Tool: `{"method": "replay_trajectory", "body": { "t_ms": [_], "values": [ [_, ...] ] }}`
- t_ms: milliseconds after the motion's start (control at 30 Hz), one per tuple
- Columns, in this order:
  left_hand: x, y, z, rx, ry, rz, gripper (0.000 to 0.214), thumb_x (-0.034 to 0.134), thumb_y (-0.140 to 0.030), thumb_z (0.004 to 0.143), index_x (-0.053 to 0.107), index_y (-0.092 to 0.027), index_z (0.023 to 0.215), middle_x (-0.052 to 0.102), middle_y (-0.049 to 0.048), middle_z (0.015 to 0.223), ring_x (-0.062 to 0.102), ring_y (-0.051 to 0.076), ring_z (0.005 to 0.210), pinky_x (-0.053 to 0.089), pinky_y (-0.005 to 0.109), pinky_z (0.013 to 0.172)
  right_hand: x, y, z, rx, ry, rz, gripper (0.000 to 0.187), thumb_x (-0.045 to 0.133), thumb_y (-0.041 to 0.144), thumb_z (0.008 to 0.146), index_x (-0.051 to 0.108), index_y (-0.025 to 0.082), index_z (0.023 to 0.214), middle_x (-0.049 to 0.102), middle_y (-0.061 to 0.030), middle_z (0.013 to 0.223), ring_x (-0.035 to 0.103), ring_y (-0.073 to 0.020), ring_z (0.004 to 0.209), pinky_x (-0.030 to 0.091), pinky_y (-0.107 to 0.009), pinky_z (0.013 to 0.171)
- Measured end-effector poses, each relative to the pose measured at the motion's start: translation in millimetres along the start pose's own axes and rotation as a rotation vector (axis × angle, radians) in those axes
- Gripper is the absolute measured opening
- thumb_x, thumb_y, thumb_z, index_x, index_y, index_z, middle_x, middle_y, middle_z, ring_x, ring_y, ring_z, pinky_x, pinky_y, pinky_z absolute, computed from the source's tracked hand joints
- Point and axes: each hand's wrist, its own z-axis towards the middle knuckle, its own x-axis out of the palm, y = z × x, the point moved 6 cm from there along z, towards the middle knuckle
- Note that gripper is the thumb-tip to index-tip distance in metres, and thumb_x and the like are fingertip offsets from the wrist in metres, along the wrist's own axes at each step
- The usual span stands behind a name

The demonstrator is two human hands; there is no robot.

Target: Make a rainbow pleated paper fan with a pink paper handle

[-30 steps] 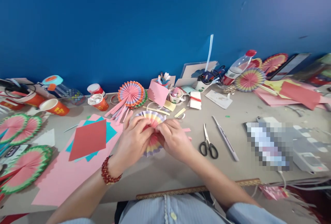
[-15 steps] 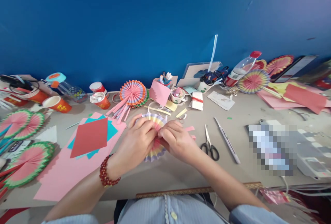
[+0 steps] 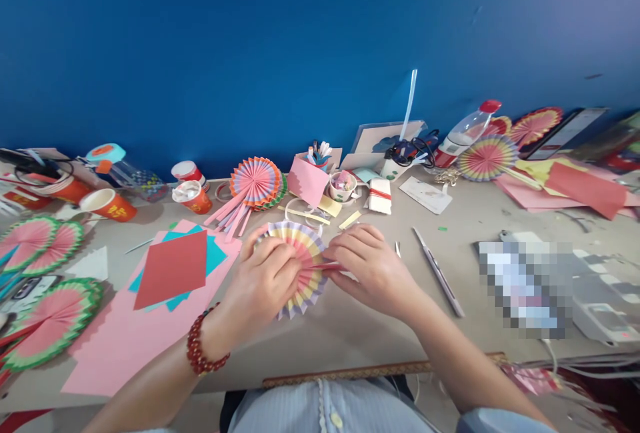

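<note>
A round pleated paper fan [image 3: 306, 246] in pink, yellow and lilac is held over the table in front of me. My left hand [image 3: 270, 273] grips its left side, fingers folded over the pleats. Narrow pink strips [image 3: 325, 266] stick out from the fan's centre to the right. Around these strips my right hand [image 3: 367, 273] is closed, thumb below and fingers above; the strips' far ends are hidden behind it. Just past the right hand, only the tip of the scissors [image 3: 397, 249] shows. A slim pen-like cutter [image 3: 438, 271] lies further right.
Pink, blue and red paper sheets [image 3: 173, 269] lie at left, near finished fans [image 3: 50, 323]. Along the blue wall stand paper cups [image 3: 109, 205], an orange fan [image 3: 255, 183], a plastic bottle [image 3: 467, 133] and a pen cup [image 3: 320, 156]. A phone [image 3: 520, 286] lies at right.
My right hand has moved right, off the fan's centre and out along the pink strips, covering most of the scissors. More of the fan's face now shows; my left hand still holds it.
</note>
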Motion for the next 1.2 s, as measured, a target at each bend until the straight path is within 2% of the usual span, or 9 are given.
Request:
{"method": "replay_trajectory", "body": {
  "t_ms": [167,400,533,633,767,967,1200],
  "values": [
    [-7.2,-1.1,-0.5,-0.002,-0.04,-0.027,0.018,0.051,-0.014,0.097,0.066,-0.019,0.09,0.066,0.0031,0.087,0.057,0.022,0.094,0.033,0.053,0.11,0.0,3.0,1.8,-0.01,-0.013,-0.032,0.006,0.058,0.019,0.094,0.063,0.02,0.091,0.07,-0.0052,0.09,0.06,-0.0213,0.088,0.044,-0.039,0.086],
    [-2.6,4.2,-3.8,-0.026,0.014,-0.083,0.02,0.048,-0.013,0.097,0.067,-0.02,0.094,0.067,0.0036,0.096,0.056,0.022,0.098,0.028,0.056,0.111,0.8,7.8,2.9,-0.066,-0.073,-0.111,0.019,0.053,0.014,0.097,0.065,0.021,0.084,0.07,-0.0027,0.08,0.061,-0.0176,0.081,0.044,-0.036,0.087],
    [-2.1,5.1,-0.7,-0.061,0.052,-0.165,0.02,0.05,-0.012,0.094,0.066,-0.019,0.102,0.067,0.0055,0.103,0.055,0.023,0.102,0.03,0.054,0.111,0.2,10.8,4.1,-0.069,-0.052,-0.177,0.024,0.051,0.011,0.098,0.064,0.02,0.08,0.07,-0.0031,0.08,0.061,-0.0172,0.08,0.044,-0.036,0.088],
    [-4.6,3.6,4.2,-0.077,0.07,-0.201,0.022,0.052,-0.014,0.091,0.068,-0.019,0.104,0.066,0.0058,0.101,0.055,0.023,0.097,0.034,0.054,0.107,-1.4,12.3,5.9,-0.068,-0.031,-0.194,0.025,0.05,0.01,0.098,0.065,0.019,0.08,0.07,-0.0038,0.081,0.06,-0.0178,0.081,0.044,-0.036,0.088],
    [-7.5,2.6,9.8,-0.076,0.064,-0.187,0.018,0.054,-0.023,0.093,0.07,-0.021,0.101,0.065,0.0067,0.097,0.055,0.025,0.092,0.038,0.053,0.101,-2.8,12.5,8.0,-0.065,-0.033,-0.176,0.026,0.049,0.01,0.098,0.065,0.02,0.08,0.069,-0.0036,0.081,0.06,-0.0176,0.081,0.044,-0.036,0.087],
    [-5.6,4.4,10.8,-0.05,0.118,-0.177,0.023,0.049,-0.02,0.098,0.071,-0.022,0.095,0.063,0.0047,0.091,0.053,0.023,0.09,0.04,0.048,0.097,-3.9,13.4,7.4,-0.083,-0.03,-0.164,0.027,0.047,0.012,0.1,0.066,0.02,0.082,0.069,-0.0039,0.083,0.059,-0.0178,0.082,0.044,-0.036,0.088],
    [-2.0,3.4,6.2,-0.023,0.146,-0.076,0.023,0.048,-0.022,0.1,0.067,-0.019,0.087,0.061,0.0037,0.09,0.051,0.023,0.092,0.036,0.052,0.102,0.6,13.9,6.9,-0.115,-0.008,-0.188,0.028,0.046,0.012,0.101,0.065,0.019,0.082,0.069,-0.0041,0.082,0.059,-0.0175,0.08,0.044,-0.036,0.086]
  ]
}}
